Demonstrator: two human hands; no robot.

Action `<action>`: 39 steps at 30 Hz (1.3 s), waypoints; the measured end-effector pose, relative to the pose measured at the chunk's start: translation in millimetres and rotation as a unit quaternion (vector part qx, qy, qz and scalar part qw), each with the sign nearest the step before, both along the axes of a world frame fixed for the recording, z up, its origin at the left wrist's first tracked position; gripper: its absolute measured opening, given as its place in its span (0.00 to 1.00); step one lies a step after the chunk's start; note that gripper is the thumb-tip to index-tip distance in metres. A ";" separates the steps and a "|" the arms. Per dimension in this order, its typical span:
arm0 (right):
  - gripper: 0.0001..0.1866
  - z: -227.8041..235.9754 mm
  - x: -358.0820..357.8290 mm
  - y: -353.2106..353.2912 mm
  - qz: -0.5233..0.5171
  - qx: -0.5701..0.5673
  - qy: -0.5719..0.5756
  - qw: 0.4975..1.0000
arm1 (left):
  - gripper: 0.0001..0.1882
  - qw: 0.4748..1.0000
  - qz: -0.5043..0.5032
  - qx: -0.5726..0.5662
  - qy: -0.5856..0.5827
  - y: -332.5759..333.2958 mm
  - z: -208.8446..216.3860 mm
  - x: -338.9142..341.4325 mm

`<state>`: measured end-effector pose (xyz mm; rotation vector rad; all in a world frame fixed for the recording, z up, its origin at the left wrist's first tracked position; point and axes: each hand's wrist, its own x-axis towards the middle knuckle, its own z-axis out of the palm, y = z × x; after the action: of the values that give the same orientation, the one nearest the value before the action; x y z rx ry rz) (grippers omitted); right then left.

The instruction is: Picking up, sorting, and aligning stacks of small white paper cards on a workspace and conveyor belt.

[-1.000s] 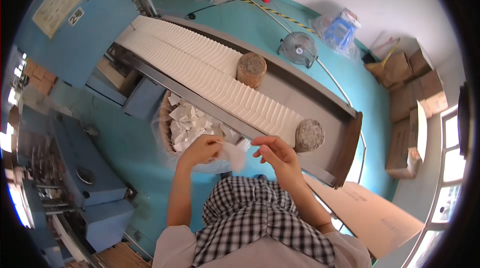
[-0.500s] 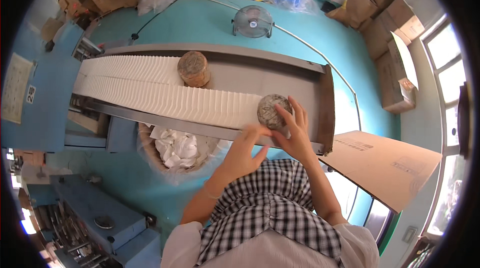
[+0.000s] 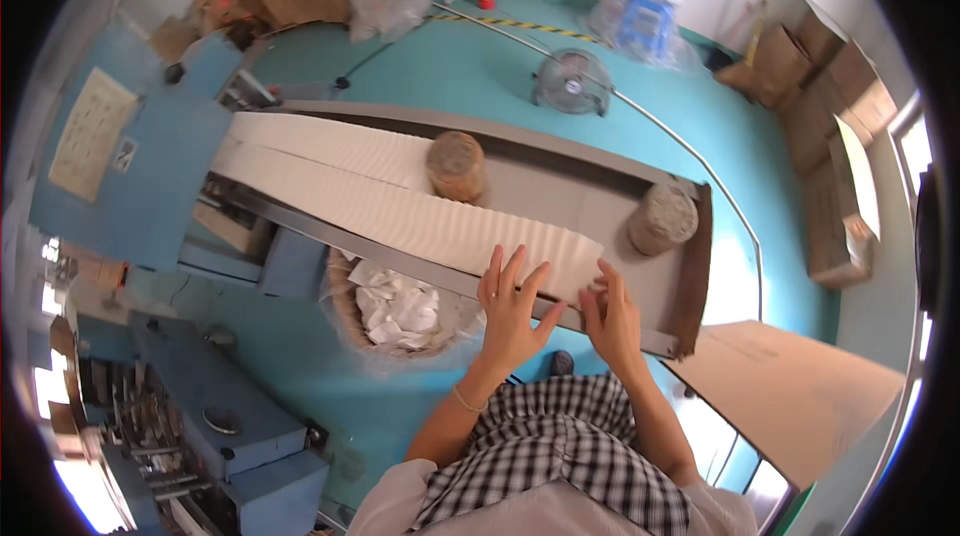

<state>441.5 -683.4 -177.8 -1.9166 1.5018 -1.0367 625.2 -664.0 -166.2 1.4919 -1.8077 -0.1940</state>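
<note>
Two long rows of upright, closely packed white folded sheets [image 3: 400, 211] lie side by side in a metal trough [image 3: 560, 171]. My left hand [image 3: 513, 311] is at the front edge of the nearer row, fingers spread and fingertips over its side. At that row's right end is my right hand [image 3: 612, 321], its fingers slightly bent and apart, with nothing seen in it. A rough brown cylindrical block [image 3: 456, 168] stands against the end of the farther row. Apart from both rows, a greyish cylindrical block [image 3: 663, 219] stands near the trough's right end.
Below the trough, a lined basket [image 3: 342, 301] holds crumpled white sheets. Blue machinery [image 3: 140, 156] stands at the left. A cardboard flap [image 3: 800, 386] juts out at the right. Beyond the trough are a floor fan [image 3: 573, 82], a blue stool [image 3: 646, 24] and several cartons [image 3: 835, 186].
My right hand has let go of the greyish block, which has moved from the nearer row's end to the trough's right end. Both hands are now at the row's end. The whole view has shifted.
</note>
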 end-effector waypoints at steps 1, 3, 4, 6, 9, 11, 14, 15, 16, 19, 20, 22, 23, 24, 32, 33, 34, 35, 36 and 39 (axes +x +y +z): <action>0.32 2.7 4.7 2.6 0.013 -0.005 -0.006 1.000 | 0.29 1.000 0.013 -0.005 -0.006 -0.6 0.6 8.4; 0.38 12.0 9.9 0.4 0.017 0.059 0.004 0.998 | 0.29 0.996 0.074 -0.044 -0.005 -4.7 -3.2 28.9; 0.38 13.7 14.7 -3.4 0.022 0.056 0.003 0.998 | 0.31 0.990 0.130 -0.044 -0.026 -17.0 -10.6 42.2; 0.42 22.3 24.5 -3.3 0.028 0.100 0.014 0.994 | 0.35 0.975 0.208 -0.060 -0.040 -56.0 -0.1 75.3; 0.41 16.2 31.2 -8.3 0.059 -0.012 0.091 0.994 | 0.40 0.964 0.242 -0.085 -0.066 -114.0 24.4 101.9; 0.41 10.4 30.2 -7.1 0.059 0.004 0.081 0.995 | 0.45 0.939 0.292 0.149 -0.102 -133.6 37.0 110.1; 0.38 16.1 29.3 -3.8 0.040 0.064 0.053 0.996 | 0.49 0.940 0.256 0.204 -0.097 -152.6 24.5 118.1; 0.38 15.4 32.4 -6.8 0.043 0.063 0.053 0.996 | 0.49 0.939 0.260 0.203 -0.096 -159.4 20.0 124.9; 0.38 13.8 34.0 -5.8 0.040 0.023 0.057 0.997 | 0.49 0.949 0.248 0.165 -0.107 -162.8 18.2 128.7; 0.40 16.3 35.8 -3.5 0.039 -0.009 0.051 0.998 | 0.48 0.967 0.199 0.116 -0.104 -156.0 16.1 137.2; 0.40 18.4 35.5 -6.2 0.039 -0.006 0.042 0.998 | 0.46 0.978 0.160 0.101 -0.090 -154.4 20.9 139.6; 0.42 16.1 31.0 -4.3 0.031 -0.009 0.021 0.999 | 0.44 0.980 0.182 0.026 -0.073 -131.8 16.7 138.1; 0.43 15.5 30.0 -5.0 0.019 -0.010 0.003 1.000 | 0.41 0.978 0.197 -0.047 -0.052 -119.3 11.1 137.2; 0.45 22.7 29.9 -4.6 0.017 0.017 -0.007 1.000 | 0.39 0.965 0.248 -0.084 -0.029 -108.1 1.0 145.9; 0.47 20.5 34.6 -9.4 0.048 -0.018 0.024 0.998 | 0.42 0.855 0.513 0.013 0.071 -96.9 -41.8 299.7; 0.47 19.7 34.0 -10.7 0.040 -0.005 0.021 0.999 | 0.44 0.845 0.526 0.044 0.084 -102.4 -39.4 304.4; 0.48 19.9 35.3 -9.3 0.035 0.009 0.015 0.999 | 0.47 0.828 0.548 0.051 0.103 -106.5 -40.5 311.9; 0.48 20.4 37.6 -7.9 0.040 0.008 0.016 0.999 | 0.47 0.826 0.552 0.051 0.104 -106.3 -42.9 317.7; 0.47 21.1 40.0 -6.6 0.038 -0.004 0.032 0.999 | 0.47 0.825 0.555 0.052 0.095 -105.1 -45.6 322.6; 0.47 16.5 38.7 -8.1 0.031 -0.027 0.056 0.998 | 0.47 0.827 0.553 0.045 0.091 -108.4 -50.9 317.9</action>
<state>480.2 -691.4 -161.3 -2.0762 1.4781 -0.9679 943.1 -772.5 -217.1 2.2446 -0.5688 0.1630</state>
